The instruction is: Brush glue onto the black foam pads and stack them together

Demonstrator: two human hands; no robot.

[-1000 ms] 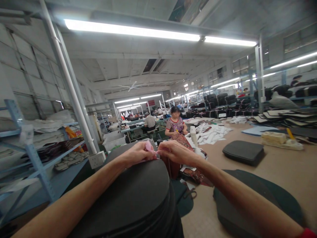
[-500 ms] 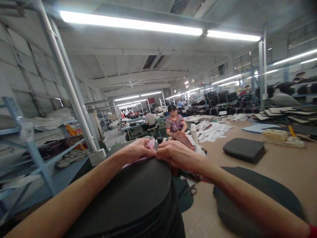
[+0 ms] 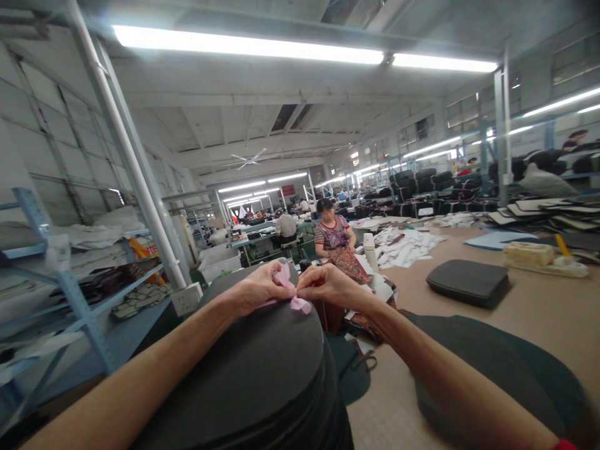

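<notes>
A stack of dark grey rounded panels (image 3: 253, 356) stands in front of me, its top sheet facing up. Over its far part runs a thin pink strip (image 3: 300, 305), bunched into a knot with loose ends. My left hand (image 3: 260, 284) pinches this strip between thumb and fingers, and a pink loop pokes up above them. Close beside it, my right hand (image 3: 328, 286) has its fingertips pressed together at the knot. Exactly what those right fingertips grip is partly hidden.
On the brown table (image 3: 389, 387) at right lie a dark padded piece (image 3: 467, 282), large dark panels (image 3: 482, 369) and white scraps (image 3: 407, 244). A co-worker (image 3: 334, 234) sits beyond with patterned cloth. A blue shelf rack (image 3: 77, 312) and a pole stand at left.
The right fingers have loosened from a fist into a fingertip pinch. A pink end now hangs out below the knot. The view has shifted slightly.
</notes>
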